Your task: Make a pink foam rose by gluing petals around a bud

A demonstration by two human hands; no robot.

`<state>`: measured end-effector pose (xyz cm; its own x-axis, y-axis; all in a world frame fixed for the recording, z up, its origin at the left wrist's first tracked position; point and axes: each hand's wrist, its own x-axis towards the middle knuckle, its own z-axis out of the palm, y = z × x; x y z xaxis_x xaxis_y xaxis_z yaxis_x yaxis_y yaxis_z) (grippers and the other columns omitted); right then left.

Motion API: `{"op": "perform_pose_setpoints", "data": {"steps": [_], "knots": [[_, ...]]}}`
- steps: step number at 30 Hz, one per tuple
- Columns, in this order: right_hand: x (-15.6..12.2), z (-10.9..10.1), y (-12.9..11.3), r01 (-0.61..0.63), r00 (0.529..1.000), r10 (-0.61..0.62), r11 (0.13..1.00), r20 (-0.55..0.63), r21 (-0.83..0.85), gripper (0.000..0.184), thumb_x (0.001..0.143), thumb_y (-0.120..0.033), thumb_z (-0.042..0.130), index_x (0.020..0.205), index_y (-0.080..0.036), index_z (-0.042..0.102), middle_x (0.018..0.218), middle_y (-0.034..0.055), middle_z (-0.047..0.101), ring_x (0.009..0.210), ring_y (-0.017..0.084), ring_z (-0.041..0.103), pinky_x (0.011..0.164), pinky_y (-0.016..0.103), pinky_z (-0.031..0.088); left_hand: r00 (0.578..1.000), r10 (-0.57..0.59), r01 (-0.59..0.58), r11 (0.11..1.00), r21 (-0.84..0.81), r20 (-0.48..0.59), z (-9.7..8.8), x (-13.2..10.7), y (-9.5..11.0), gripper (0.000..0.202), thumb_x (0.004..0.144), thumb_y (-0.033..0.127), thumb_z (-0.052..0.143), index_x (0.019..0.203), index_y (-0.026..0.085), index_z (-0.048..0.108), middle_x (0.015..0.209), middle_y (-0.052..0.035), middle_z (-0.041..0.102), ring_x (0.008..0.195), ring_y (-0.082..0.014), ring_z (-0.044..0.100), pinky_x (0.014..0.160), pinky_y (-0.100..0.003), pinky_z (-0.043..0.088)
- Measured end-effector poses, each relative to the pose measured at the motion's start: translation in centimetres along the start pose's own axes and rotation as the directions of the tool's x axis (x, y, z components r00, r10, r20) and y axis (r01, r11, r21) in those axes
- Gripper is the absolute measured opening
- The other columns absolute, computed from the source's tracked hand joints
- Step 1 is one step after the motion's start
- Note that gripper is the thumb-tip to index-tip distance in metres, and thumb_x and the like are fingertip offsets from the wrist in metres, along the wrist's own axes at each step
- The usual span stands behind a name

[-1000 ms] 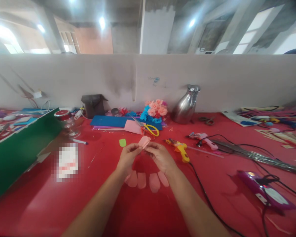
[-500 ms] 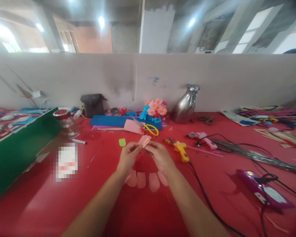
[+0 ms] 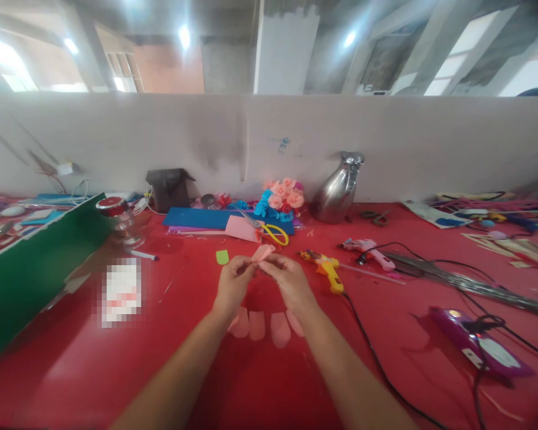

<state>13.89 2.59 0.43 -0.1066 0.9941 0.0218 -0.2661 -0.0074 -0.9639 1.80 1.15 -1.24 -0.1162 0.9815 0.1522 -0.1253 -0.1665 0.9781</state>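
Observation:
Between my two hands is a pink petal piece [image 3: 264, 252], folded or layered, its upper part sticking up past the fingertips. My left hand [image 3: 235, 280] pinches its lower left side. My right hand [image 3: 289, 282] grips the lower right side, thumb and fingers closed on it. Several loose pink petals [image 3: 257, 326] lie in a row on the red table beneath my wrists, the outer ones partly covered by my arms. A small green leaf-shaped piece [image 3: 222, 257] rests just left of my left hand.
Yellow-handled scissors [image 3: 273, 233] lie on blue sheets [image 3: 197, 220] beyond my hands, near a flower bunch [image 3: 284, 197]. A yellow glue gun [image 3: 329, 272] with its cord, a purple power strip [image 3: 479, 343] and a steel jug [image 3: 338, 188] stand right. A green board [image 3: 45, 275] borders the left.
The pink petal piece has turned slightly between my fingertips, and its top now leans more to the right. Both hands stay in nearly the same place.

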Motion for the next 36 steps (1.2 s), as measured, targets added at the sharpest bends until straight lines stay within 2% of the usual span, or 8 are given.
{"op": "perform_pose_setpoints", "data": {"steps": [6,17,21,26,36], "knots": [[-0.2,0.4,0.0,0.032,0.998,-0.034,0.998,-0.058,-0.048,0.008,0.063,-0.024,0.069,0.067,-0.018,0.067,0.069,-0.0003,0.066,0.069,0.014,0.06,0.071,0.028,0.046,1.0,0.029,-0.028,1.0,0.01,-0.009,0.0,-0.1,0.0,0.009,0.072,0.022,0.059,0.068,0.016,0.065,0.072,-0.0022,0.059,0.068,-0.0122,0.053,0.065,-0.025,0.041],[-0.4,1.1,0.3,0.112,0.984,-0.128,0.985,-0.127,-0.13,0.006,0.065,-0.021,0.062,0.07,-0.018,0.062,0.068,-0.0007,0.065,0.065,0.014,0.059,0.063,0.026,0.047,1.0,-0.023,0.022,1.0,-0.016,-0.014,0.1,-0.2,-0.1,0.009,0.07,0.024,0.062,0.069,0.016,0.066,0.074,-0.0026,0.06,0.071,-0.0127,0.055,0.068,-0.025,0.041],[-0.4,1.0,0.3,0.107,0.982,-0.129,0.981,-0.136,-0.16,0.004,0.064,-0.02,0.061,0.067,-0.018,0.06,0.066,-0.0008,0.064,0.062,0.014,0.058,0.061,0.026,0.046,0.998,-0.057,0.056,0.997,-0.06,-0.023,0.4,-0.4,0.2,0.008,0.069,0.022,0.063,0.07,0.015,0.066,0.073,-0.0022,0.06,0.07,-0.0124,0.054,0.068,-0.025,0.041],[-0.5,1.0,0.2,0.09,0.985,-0.11,0.985,-0.133,-0.15,0.005,0.064,-0.023,0.062,0.066,-0.018,0.06,0.066,-0.0006,0.063,0.063,0.014,0.057,0.063,0.027,0.046,0.995,-0.099,0.097,0.975,-0.202,0.0,0.6,-0.5,0.3,0.012,0.069,0.026,0.065,0.069,0.014,0.065,0.066,-0.0006,0.057,0.066,-0.0108,0.052,0.067,-0.023,0.04],[-0.4,0.8,0.5,0.093,0.99,-0.107,0.986,-0.097,-0.137,0.013,0.063,-0.029,0.067,0.068,-0.019,0.061,0.067,0.0001,0.063,0.066,0.016,0.057,0.065,0.027,0.046,0.99,-0.143,0.136,0.957,-0.257,-0.007,0.4,-0.2,-0.2,0.019,0.068,0.032,0.067,0.067,0.013,0.064,0.062,-0.0002,0.056,0.06,-0.0089,0.047,0.061,-0.022,0.037]]}}
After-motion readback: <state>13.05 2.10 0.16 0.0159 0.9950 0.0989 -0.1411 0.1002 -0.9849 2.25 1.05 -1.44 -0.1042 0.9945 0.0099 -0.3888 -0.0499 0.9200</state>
